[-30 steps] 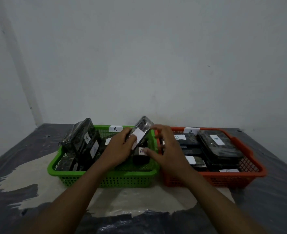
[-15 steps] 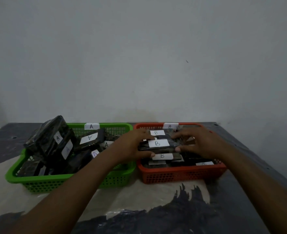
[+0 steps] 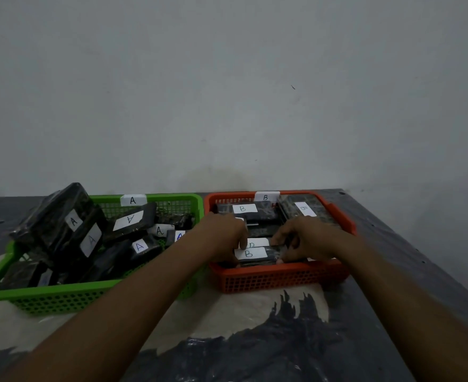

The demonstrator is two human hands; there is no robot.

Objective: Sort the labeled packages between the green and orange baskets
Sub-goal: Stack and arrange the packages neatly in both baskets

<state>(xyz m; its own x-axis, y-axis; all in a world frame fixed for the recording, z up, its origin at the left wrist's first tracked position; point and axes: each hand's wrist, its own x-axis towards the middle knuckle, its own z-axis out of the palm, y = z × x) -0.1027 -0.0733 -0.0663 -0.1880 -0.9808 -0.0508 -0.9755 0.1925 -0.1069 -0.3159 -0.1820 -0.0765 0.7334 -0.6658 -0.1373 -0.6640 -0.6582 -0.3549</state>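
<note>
A green basket on the left holds several black wrapped packages with white "A" labels. To its right an orange basket holds black packages labeled "B". Both my hands are inside the orange basket at its front. My left hand and my right hand grip the two ends of a black package labeled "B", which lies low on the other packages near the front wall. My hands hide parts of the packages beneath.
The baskets stand side by side on a dark table with a pale worn patch in front. A plain wall rises right behind them. The table's right edge runs diagonally at far right.
The package went from the green basket across to the orange one, then down to the front of it. Both hands moved down with it. The view shifted right.
</note>
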